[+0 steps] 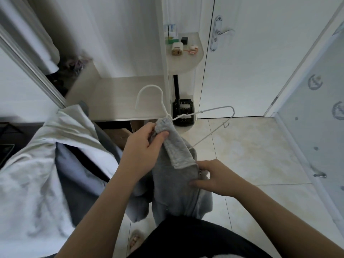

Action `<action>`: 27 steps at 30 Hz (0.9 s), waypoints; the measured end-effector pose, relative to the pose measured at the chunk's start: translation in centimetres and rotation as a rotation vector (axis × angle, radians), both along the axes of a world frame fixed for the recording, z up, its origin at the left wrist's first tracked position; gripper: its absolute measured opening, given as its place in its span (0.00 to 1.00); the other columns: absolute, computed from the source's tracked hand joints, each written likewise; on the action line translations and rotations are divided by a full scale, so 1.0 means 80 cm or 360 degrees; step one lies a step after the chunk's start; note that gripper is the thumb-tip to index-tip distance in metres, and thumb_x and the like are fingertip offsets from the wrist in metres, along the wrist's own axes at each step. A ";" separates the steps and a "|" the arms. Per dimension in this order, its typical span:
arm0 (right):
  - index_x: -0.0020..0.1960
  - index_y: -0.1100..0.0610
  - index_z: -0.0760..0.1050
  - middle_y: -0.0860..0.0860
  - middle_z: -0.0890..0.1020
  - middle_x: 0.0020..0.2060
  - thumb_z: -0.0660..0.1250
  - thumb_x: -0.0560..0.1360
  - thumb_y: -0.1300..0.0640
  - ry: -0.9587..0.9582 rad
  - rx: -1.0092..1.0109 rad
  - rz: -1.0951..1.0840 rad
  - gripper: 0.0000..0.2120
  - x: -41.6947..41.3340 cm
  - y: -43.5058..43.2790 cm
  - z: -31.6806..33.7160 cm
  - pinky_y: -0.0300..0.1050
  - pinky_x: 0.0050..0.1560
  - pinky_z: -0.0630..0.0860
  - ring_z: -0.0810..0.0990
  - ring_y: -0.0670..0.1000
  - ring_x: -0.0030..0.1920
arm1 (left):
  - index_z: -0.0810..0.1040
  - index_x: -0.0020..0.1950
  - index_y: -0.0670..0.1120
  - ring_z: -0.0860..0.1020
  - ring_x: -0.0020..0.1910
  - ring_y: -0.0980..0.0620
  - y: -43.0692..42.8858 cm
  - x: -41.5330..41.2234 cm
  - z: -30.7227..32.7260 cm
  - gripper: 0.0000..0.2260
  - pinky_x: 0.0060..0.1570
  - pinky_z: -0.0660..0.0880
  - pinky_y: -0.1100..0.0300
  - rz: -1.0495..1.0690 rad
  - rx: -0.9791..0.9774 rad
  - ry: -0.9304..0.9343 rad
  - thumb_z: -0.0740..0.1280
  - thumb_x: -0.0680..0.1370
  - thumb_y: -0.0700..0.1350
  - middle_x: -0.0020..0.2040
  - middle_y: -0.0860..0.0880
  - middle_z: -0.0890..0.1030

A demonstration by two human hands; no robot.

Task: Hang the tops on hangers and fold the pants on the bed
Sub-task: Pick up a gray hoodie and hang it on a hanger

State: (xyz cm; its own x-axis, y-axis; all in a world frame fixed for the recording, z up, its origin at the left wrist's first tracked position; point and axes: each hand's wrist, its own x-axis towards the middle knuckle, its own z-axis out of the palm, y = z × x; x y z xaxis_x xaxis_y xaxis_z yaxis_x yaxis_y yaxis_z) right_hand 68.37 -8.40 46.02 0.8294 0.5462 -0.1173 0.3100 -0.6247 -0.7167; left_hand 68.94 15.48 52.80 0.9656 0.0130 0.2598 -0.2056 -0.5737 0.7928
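A grey zip-up top hangs in front of me over the tiled floor. My left hand pinches its collar together with the neck of a white wire hanger, whose hook points up and whose right arm sticks out bare. Lower down, my right hand grips the top's front edge by the zipper. The hanger's left arm is hidden inside the fabric.
The bed, with white and grey-blue bedding, fills the left. An open wardrobe with a pale shelf stands ahead, its rounded side shelf carrying small items. A white door is at the right, a glass door at far right.
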 end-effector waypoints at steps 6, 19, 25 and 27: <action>0.46 0.48 0.79 0.43 0.81 0.47 0.71 0.68 0.32 -0.0071 -0.0436 0.0030 0.21 0.030 -0.017 -0.030 0.55 0.75 0.46 0.68 0.44 0.65 | 0.75 0.41 0.59 0.76 0.36 0.57 0.020 -0.001 -0.002 0.08 0.38 0.69 0.71 -0.0097 0.0123 0.0032 0.67 0.80 0.54 0.36 0.57 0.79; 0.48 0.43 0.79 0.37 0.82 0.48 0.73 0.70 0.40 -0.0838 -0.0965 -0.0139 0.10 0.076 -0.107 -0.009 0.62 0.72 0.50 0.75 0.50 0.66 | 0.78 0.40 0.51 0.78 0.36 0.54 0.054 -0.006 -0.001 0.18 0.38 0.70 0.66 -0.0249 0.0266 0.0285 0.59 0.79 0.61 0.34 0.53 0.80; 0.44 0.56 0.78 0.48 0.80 0.40 0.74 0.72 0.58 -0.0800 -0.0546 -0.0225 0.05 0.084 -0.106 0.032 0.48 0.43 0.69 0.78 0.58 0.43 | 0.82 0.45 0.51 0.80 0.41 0.57 0.063 0.005 0.004 0.16 0.44 0.74 0.59 -0.0341 0.0412 0.0502 0.60 0.82 0.57 0.39 0.54 0.83; 0.42 0.59 0.76 0.48 0.77 0.38 0.73 0.71 0.64 -0.0785 -0.0415 -0.0213 0.06 0.082 -0.096 0.053 0.46 0.39 0.67 0.76 0.56 0.40 | 0.82 0.45 0.48 0.79 0.41 0.55 0.056 0.011 0.006 0.17 0.48 0.76 0.54 -0.0403 0.0569 0.0558 0.60 0.83 0.55 0.40 0.51 0.82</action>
State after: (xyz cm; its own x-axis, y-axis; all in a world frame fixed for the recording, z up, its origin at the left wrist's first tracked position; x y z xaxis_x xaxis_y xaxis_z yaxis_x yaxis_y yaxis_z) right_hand 74.95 -16.06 50.28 0.8800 0.4376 0.1846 0.4748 -0.8182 -0.3241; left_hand 69.82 19.92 53.29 0.9566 -0.2602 -0.1314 -0.1310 -0.7864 0.6036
